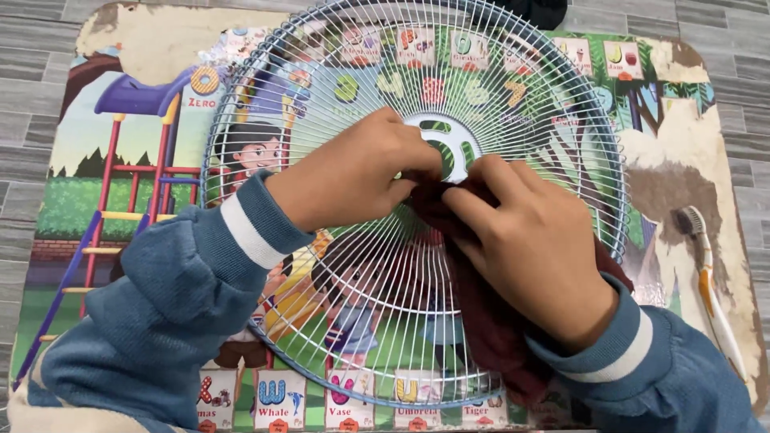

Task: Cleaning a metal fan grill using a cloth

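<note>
One round wire fan guard (353,321) lies flat on a worn picture mat (120,144), thin pale-blue spokes running from a white hub ring (449,140) out to a circular rim. Both hands meet at the hub. Left hand (361,172) curls its fingers onto the spokes beside the ring, closed over the wire. Right hand (529,240) presses a dark maroon cloth (489,329) against the grille, fingers pinched together on its bunched end; the cloth trails down under the wrist. Both sleeves are blue knit with one white band each. Mat: rounded corners, peeling edges, printed playground scene, small square picture cards along top and bottom edges. One white-and-orange toothbrush (710,289) lies on the mat's right edge, well apart from the guard. Grey plank floor (32,80) surrounds the mat.
</note>
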